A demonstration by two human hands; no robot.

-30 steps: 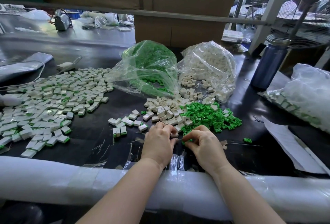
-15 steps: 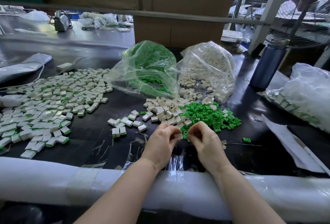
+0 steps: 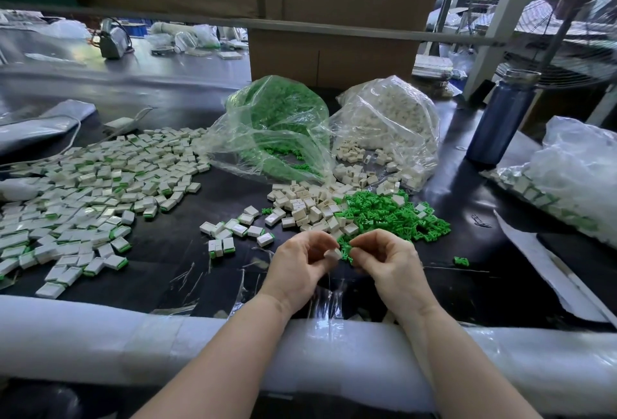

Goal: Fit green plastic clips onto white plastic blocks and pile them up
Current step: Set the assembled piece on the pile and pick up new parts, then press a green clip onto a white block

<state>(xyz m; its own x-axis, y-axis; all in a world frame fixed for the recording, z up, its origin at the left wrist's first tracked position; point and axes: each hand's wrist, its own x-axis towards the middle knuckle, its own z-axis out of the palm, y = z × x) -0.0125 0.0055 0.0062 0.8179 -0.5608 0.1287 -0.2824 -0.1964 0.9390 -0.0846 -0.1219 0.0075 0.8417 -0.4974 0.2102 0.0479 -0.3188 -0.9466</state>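
Both hands meet just above the table edge. The left hand (image 3: 302, 263) pinches a white block (image 3: 333, 254) at its fingertips, open side turned toward the right hand (image 3: 384, 261), which pinches a green clip (image 3: 346, 250) against it, likely to press it in. Loose clips (image 3: 387, 214) lie at 1 o'clock and bare blocks (image 3: 309, 206) at 12, within easy reach; the finished pile (image 3: 86, 191) spreads at 10.
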